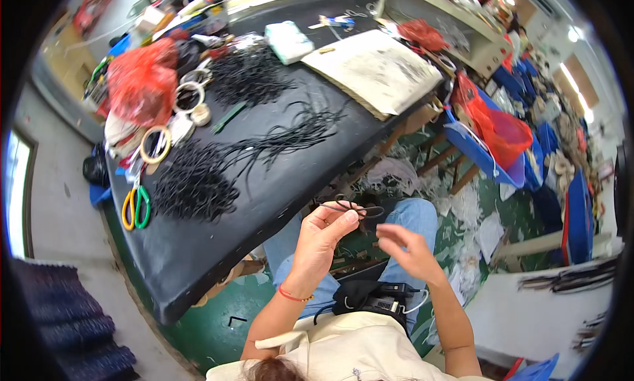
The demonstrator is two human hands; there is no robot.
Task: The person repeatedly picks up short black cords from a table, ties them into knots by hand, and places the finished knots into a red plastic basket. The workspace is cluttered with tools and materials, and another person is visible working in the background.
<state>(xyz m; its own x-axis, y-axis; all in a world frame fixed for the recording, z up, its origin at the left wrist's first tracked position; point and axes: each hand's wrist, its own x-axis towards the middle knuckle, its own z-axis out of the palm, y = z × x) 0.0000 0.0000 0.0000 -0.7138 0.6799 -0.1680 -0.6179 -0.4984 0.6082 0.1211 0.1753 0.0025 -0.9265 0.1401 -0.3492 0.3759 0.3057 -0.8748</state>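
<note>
My left hand (318, 239) pinches a thin black cord (374, 212) between thumb and fingers, above my lap. The cord bends into a small loop that sticks out to the right of the fingertips. Just to the right, my right hand (408, 250) is apart from the cord, its fingers stretched out and holding nothing visible. On the black-topped table (264, 202) lie a tangled heap of black cords (195, 183), a looser spread of black strands (284, 140) and another dark heap (247, 74) farther back.
Scissors with orange and green handles (136, 208) lie at the table's left edge, near tape rolls (156, 144) and a red plastic bag (142, 80). A stained white board (376, 70) covers the far right corner. Blue bins (485, 146) and scraps (465, 229) lie right.
</note>
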